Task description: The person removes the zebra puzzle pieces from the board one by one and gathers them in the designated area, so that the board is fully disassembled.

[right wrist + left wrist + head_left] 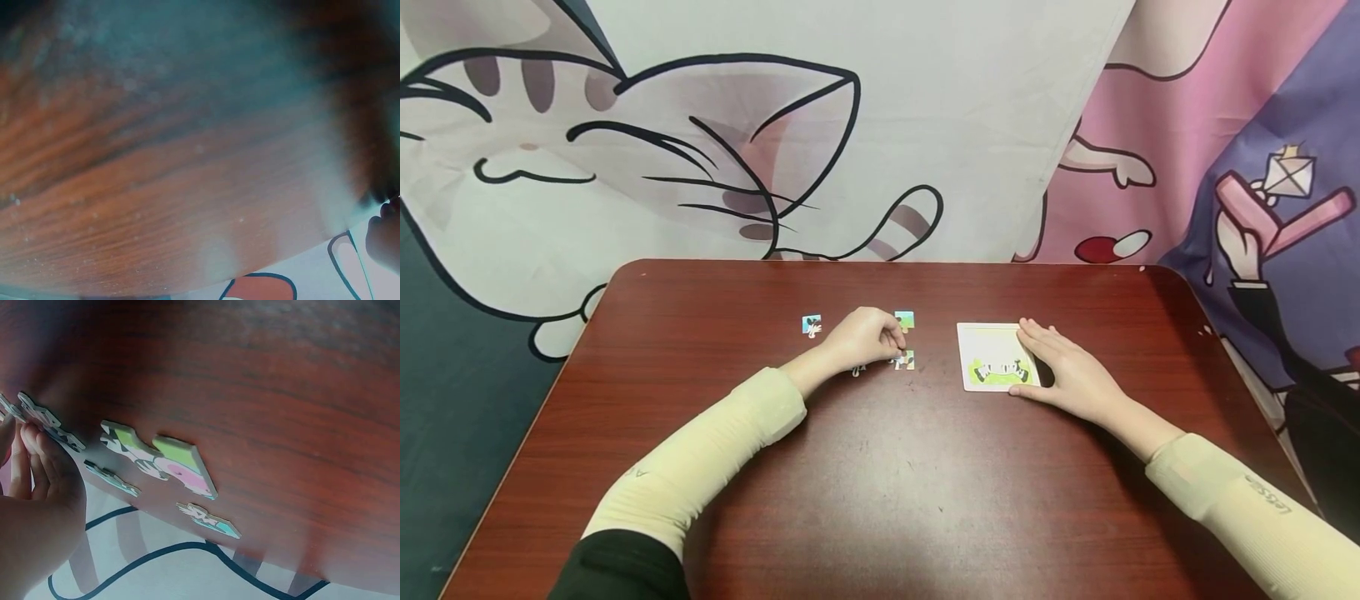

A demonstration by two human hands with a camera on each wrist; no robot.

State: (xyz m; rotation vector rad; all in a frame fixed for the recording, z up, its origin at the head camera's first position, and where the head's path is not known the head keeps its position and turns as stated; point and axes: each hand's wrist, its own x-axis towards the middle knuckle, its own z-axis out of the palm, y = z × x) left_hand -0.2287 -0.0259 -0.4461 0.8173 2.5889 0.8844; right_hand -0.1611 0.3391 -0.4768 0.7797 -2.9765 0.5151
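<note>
My left hand (867, 335) bends over the small jigsaw pieces, thumb and fingertips pinched at the left edge of a puzzle piece (907, 360). The left wrist view has a thin piece (9, 407) at those fingertips, beside another piece (51, 422) on the table. A green and pink piece (159, 461) lies under the left wrist, mostly hidden in the head view. On the right, a white card (988, 342) with a green and black-and-white picture lies flat. My right hand (1071, 372) rests at its right edge, fingers extended and thumb apart.
A green and blue piece (905, 319) lies just beyond the left fingertips, and a blue one (811, 325) farther left. The brown table (880, 500) ends at a printed cat curtain (970, 125) behind it.
</note>
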